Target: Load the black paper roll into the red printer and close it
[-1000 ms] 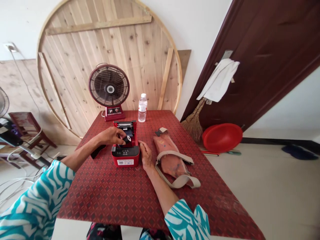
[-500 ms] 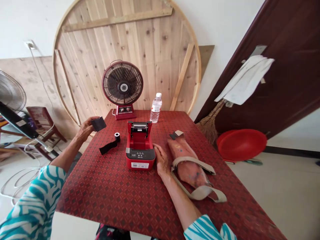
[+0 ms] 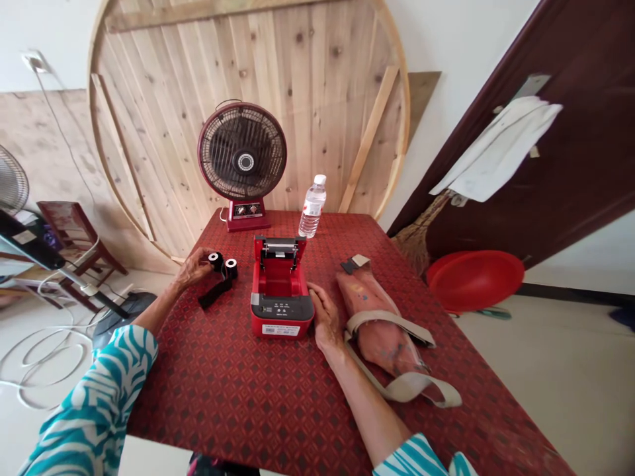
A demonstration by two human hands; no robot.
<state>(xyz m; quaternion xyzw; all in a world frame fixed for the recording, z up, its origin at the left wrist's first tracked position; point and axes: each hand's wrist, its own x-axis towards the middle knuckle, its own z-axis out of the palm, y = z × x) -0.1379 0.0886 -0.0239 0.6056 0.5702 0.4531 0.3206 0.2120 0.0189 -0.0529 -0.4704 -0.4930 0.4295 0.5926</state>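
A red and black label printer (image 3: pixel 282 325) stands on the table with its lid raised, so its red inner bay shows. My right hand (image 3: pixel 326 317) lies against the printer's right side, fingers stretched along it. To the printer's left, my left hand (image 3: pixel 197 267) is closed on a black ribbon roll (image 3: pixel 214 260) with a white core, held at or just above the tabletop. Beside it stands a second black ribbon roll (image 3: pixel 231 266). A loose black strip (image 3: pixel 215 295) lies in front of them.
A red fan (image 3: pixel 243 158) and a water bottle (image 3: pixel 313 208) stand at the back of the patterned table (image 3: pixel 238 396). On the right lies a reddish pouch (image 3: pixel 372 297) with a beige strap (image 3: pixel 397 390); small dark and beige pieces (image 3: pixel 354 263) sit at its far end.
My left hand has come down and right with the black piece, which now shows as a roll next to the other one. My right hand stays at the printer. The view has shifted slightly.
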